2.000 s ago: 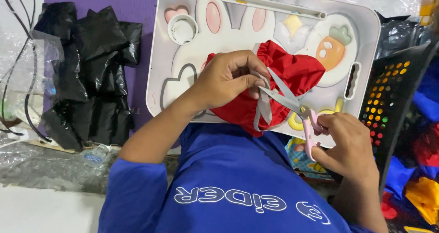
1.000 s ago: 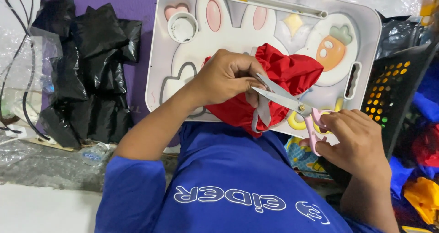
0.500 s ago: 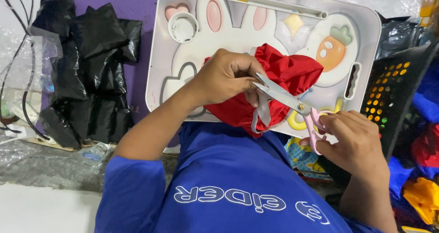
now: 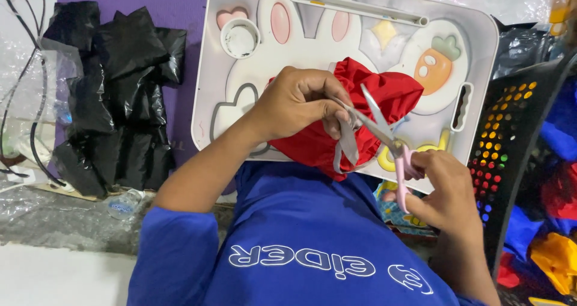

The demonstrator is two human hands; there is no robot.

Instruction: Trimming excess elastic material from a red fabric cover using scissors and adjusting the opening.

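On the white plastic lap tray [image 4: 481,35], moulded with a rabbit's pink ears, a small heart, a round cup well and an orange carrot, a bunched piece of glossy red fabric [image 4: 384,92] lies across the near half, spilling slightly over the tray's near edge. The left hand [image 4: 297,104] rests on top of this fabric at the tray's middle, fingers curled together and pinched shut on a flat grey ribbon strip [image 4: 347,142] that hangs in a narrow loop down over the red cloth. Just right of that hand, a pair of scissors [image 4: 384,134] with thin bright metal blades and pale pink plastic handles angles up toward the ribbon; the blades stand slightly apart, their tips over the red fabric close to the left fingers. The right hand [image 4: 442,189] sits at the tray's near right corner, closed around the pink handles with fingers through the loops. Below the tray's near edge spreads a smooth blue shirt [image 4: 300,222] with white lettering. Left of the tray, crinkled black plastic bags [image 4: 114,95] lie heaped on a purple surface, with thin dark cables [image 4: 27,107] and clear film beyond them. Right of the tray stands a black perforated plastic basket [image 4: 511,137], its round holes showing coloured cloth inside.
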